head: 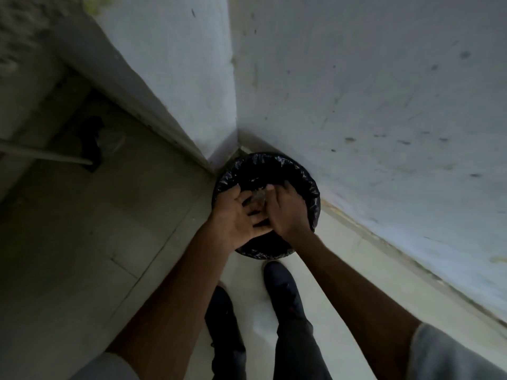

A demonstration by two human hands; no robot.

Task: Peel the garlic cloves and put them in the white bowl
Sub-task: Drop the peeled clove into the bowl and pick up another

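neither the garlic cloves nor the white bowl shows anywhere in this view, so how many cloves are peeled and bowled cannot be read here. what does show suggests a clean-up step: the person stands over a bin point(311, 185) lined with a black bag, tucked into the corner where two pale walls point(356, 91) meet, and both hands are held low over its mouth. my guess is that loose skins are being shed into the bin, which would put the peeling partly or wholly done, with any return to the bowl yet to come. both forearms reach forward and down from grey sleeves and converge above the bin. the left hand point(240, 215) has its back to the camera, fingers running loosely across toward the other hand. the right hand point(288, 212) meets it, knuckles up, fingers bent down over the left fingertips. a small pale scrap point(258, 198) sits between the two near the thumbs; it may be garlic skin, but the dim blur hides what it is and whether either hand pinches it or merely brushes it. two dark shoes point(282, 286) stand on the light floor point(82, 242) just short of the bin.
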